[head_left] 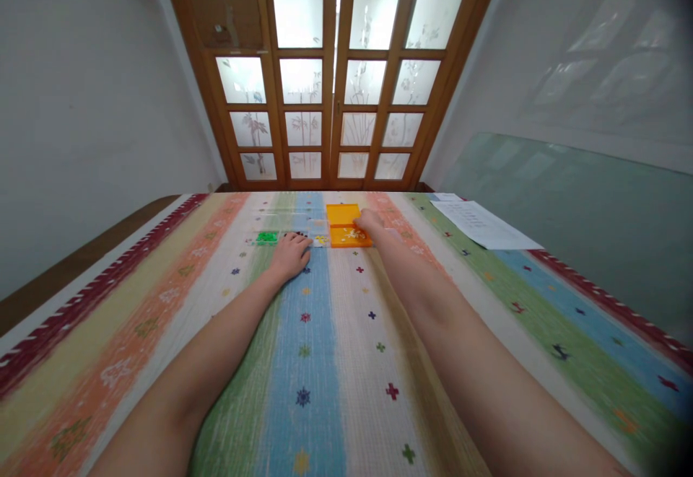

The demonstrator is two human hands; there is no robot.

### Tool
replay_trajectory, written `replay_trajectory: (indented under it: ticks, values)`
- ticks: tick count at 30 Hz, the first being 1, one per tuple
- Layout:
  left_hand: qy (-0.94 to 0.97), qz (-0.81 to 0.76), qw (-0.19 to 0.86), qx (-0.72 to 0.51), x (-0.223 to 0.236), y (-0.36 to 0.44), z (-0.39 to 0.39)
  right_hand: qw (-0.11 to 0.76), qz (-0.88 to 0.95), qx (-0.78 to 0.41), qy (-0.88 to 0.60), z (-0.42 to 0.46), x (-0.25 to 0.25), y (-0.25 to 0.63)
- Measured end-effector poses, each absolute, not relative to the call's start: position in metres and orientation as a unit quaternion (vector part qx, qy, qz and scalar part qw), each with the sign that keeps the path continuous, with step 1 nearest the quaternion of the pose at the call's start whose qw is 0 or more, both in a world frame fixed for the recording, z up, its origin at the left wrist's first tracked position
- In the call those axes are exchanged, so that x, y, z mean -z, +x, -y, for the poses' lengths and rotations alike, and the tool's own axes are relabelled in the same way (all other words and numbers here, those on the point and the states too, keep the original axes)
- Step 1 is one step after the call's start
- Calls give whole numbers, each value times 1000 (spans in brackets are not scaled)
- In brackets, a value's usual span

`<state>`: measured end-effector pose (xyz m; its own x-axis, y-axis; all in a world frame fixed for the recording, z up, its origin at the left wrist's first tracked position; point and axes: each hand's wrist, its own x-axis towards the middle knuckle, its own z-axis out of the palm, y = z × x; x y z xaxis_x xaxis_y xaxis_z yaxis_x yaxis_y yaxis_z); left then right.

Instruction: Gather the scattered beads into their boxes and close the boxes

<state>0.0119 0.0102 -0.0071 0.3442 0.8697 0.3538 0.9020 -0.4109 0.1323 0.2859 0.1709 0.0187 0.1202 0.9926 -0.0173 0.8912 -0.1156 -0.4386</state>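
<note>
Both my arms reach far across a striped cloth (336, 361). My left hand (291, 253) lies on the cloth with fingers curled, its tips at a row of small clear boxes (303, 238); one box holds green pieces (266, 237). My right hand (371, 223) rests at the right edge of an open orange box (346, 226) whose lower half holds small white and yellow pieces. Its fingers are bent over the box's rim; whether they hold anything is hidden.
A white printed sheet (479, 224) lies on the cloth at the far right. A wooden door with frosted glass panes (330, 80) stands behind the table. White walls flank it, and a glass panel (568, 203) leans on the right.
</note>
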Motion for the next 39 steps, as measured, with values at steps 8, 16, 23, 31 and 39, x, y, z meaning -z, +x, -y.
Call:
replay_trajectory:
  ticks: [8,16,23,31,39]
  values:
    - [-813,548,41,192,8,13,-11,264,653,-142,-695,-161,-13,309]
    - [-810,551,51,195,10,13,-12,278,763,-89,-577,-154,-16,331]
    - [-795,571,46,199,8,16,-12,189,816,-42,-545,-130,-12,353]
    - [-775,594,54,206,7,21,-14,119,888,-46,-442,-102,-16,361]
    - [-770,600,69,204,8,21,-16,165,898,-26,-408,-83,-15,323]
